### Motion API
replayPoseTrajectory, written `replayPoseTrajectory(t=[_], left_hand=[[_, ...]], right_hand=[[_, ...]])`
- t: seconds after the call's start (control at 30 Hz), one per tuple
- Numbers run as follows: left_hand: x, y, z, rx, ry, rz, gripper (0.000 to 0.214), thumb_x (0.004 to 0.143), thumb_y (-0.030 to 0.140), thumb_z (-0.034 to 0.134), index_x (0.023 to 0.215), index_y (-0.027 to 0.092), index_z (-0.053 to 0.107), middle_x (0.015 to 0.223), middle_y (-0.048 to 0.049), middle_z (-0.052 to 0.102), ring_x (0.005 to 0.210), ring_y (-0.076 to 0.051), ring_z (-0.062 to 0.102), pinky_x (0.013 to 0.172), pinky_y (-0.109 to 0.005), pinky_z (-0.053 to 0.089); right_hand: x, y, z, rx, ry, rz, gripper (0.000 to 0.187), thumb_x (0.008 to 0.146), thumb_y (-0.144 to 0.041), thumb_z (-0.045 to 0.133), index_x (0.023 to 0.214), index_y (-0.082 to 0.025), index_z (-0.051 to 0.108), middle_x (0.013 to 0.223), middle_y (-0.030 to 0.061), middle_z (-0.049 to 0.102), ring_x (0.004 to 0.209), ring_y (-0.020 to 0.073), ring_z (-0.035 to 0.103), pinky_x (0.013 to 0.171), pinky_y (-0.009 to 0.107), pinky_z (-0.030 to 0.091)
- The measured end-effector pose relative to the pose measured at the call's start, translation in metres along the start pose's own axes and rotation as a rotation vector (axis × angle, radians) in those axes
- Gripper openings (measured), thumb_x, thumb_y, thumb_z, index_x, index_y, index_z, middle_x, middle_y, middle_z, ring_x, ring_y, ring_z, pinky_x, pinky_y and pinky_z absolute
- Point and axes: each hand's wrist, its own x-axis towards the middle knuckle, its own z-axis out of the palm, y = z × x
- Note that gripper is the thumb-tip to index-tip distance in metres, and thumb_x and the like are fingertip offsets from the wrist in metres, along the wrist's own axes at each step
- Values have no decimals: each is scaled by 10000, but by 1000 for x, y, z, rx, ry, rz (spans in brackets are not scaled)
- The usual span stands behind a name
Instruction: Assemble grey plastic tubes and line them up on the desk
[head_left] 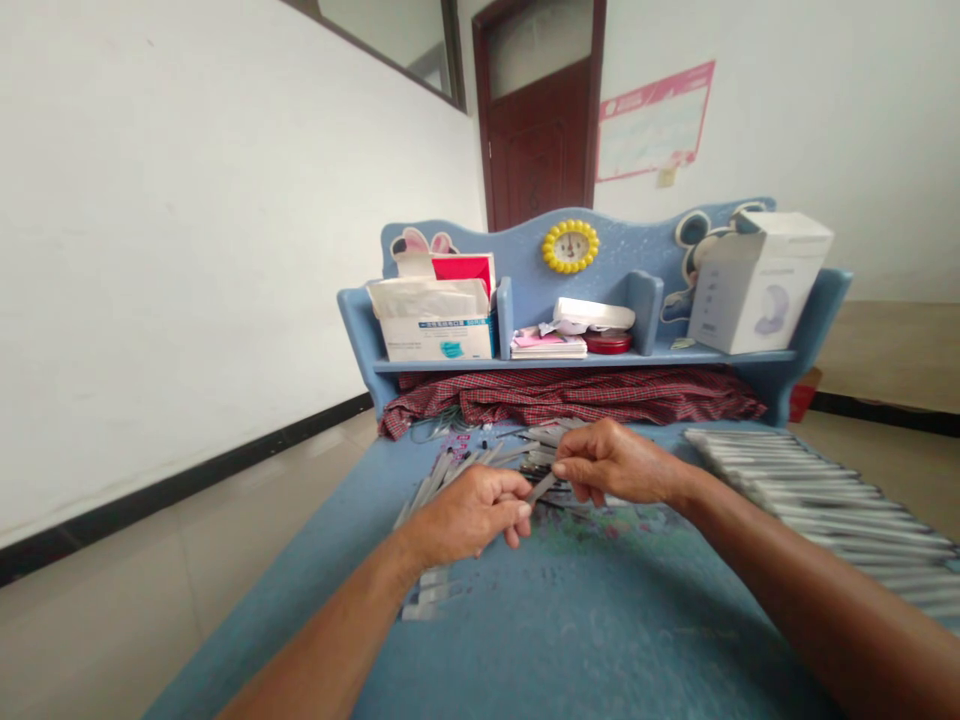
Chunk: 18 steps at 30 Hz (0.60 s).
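Note:
Over the middle of a blue desk (480, 660), both my hands grip a slim translucent pen sleeve (541, 488). My left hand (480, 510) has its fingers curled and pinches the lower left end. At the upper right end, my right hand (611, 462) is closed with thumb and forefinger together. Whether a pen lies inside the sleeve is hard to make out. Just behind the hands is a loose heap of slim pens (536, 465), partly hidden by them. More translucent sleeves (429, 600) lie beside and under my left wrist, and several dark-ended pieces (439, 470) lie further back.
On the right of the desk, many sleeved pens (817, 500) are laid in a thick row. A red checked cloth (585, 395) is bunched under the blue shelf (450, 367). A mask box (439, 325), a red round tin (608, 343) and a white carton (757, 285) stand on it.

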Motion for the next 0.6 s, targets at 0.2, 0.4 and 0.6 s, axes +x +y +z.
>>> replayPoseTrajectory(t=[0.2,0.4,0.6], left_hand=[[-3,6,-3,-21,-70,8,207,804,307,503,765,126,595,624,2,642,351,-28,384,324,-145,261],[2,-3,0,146,53,31,152,763,223,499,821,135,608,676,-1,642,563,-95,573,481,-180,398],[2,-3,0,231,89,53,155,753,219,463,750,151,603,687,1,644,627,-121,597,613,-226,441]], right_hand=[[1,2,0,168,1,-7,306,780,-447,590,763,-143,555,579,-11,593,453,90,542,465,220,468],[2,0,4,-156,50,51,419,854,-458,471,559,-161,470,453,-19,527,353,66,459,360,170,336],[2,5,1,-76,38,41,424,832,-536,475,655,-152,515,488,-22,535,377,77,483,371,177,361]])
